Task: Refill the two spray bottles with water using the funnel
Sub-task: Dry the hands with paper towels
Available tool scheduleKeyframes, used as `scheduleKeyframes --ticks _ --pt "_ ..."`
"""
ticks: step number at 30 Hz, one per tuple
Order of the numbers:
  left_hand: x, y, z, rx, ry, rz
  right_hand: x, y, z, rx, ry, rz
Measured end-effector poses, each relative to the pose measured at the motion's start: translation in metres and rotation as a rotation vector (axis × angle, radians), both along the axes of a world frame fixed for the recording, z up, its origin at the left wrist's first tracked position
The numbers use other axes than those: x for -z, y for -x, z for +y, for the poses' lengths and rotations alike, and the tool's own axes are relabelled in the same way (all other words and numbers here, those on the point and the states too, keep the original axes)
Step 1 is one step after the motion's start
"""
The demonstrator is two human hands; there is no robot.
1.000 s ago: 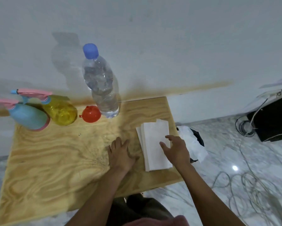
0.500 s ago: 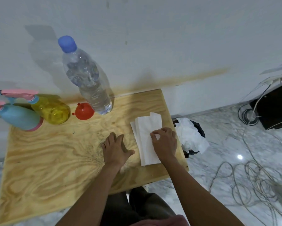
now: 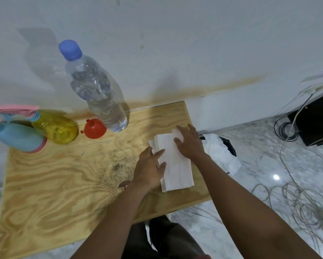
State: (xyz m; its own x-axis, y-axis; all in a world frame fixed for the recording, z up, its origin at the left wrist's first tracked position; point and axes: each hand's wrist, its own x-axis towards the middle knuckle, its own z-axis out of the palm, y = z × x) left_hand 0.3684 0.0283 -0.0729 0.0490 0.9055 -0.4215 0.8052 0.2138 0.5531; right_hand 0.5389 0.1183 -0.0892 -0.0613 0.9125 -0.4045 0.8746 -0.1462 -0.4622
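A blue spray bottle [image 3: 19, 137] and a yellow spray bottle [image 3: 57, 128], both with pink trigger heads, stand at the table's far left. To their right a small red funnel [image 3: 94, 128] rests mouth down. Behind it stands a clear water bottle [image 3: 97, 94] with its blue cap on. My left hand [image 3: 150, 169] lies flat on the left edge of a stack of white paper towels [image 3: 175, 165]. My right hand [image 3: 189, 143] presses flat on the stack's far right part. Both hands have their fingers spread.
The plywood table [image 3: 54, 184] stands against a white wall. Off its right edge sits a black bin with crumpled white paper [image 3: 220, 152]. Loose cables [image 3: 297, 199] lie on the marble floor, with a black box [image 3: 317, 122] at far right.
My left hand has slid right from the bare wood onto the towel stack's left edge. My right hand has moved up to the stack's far end.
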Motion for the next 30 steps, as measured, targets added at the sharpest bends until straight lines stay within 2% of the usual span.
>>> scheduleKeyframes --ticks 4,10,14,18,24,27,30 --pt "0.002 0.000 0.000 0.052 0.063 0.049 -0.001 -0.003 0.012 -0.046 0.021 -0.028" --pt "0.004 0.001 -0.002 0.048 0.065 0.031 -0.003 -0.008 0.000 0.078 -0.239 0.121" --pt "0.004 0.001 -0.002 0.048 0.064 0.031 -0.003 -0.010 -0.007 0.125 -0.367 0.148" --pt "0.006 0.000 -0.003 0.053 0.057 0.040 -0.003 -0.012 -0.008 0.099 -0.276 0.094" --pt "0.010 -0.001 -0.004 0.056 0.041 0.052 -0.006 -0.013 0.010 0.048 -0.003 -0.005" --pt "0.012 0.000 -0.004 0.063 0.036 0.060 -0.004 -0.012 0.016 0.067 0.010 0.033" --pt "0.012 0.000 -0.004 0.061 0.033 0.059 -0.003 -0.011 0.016 0.077 -0.076 0.065"
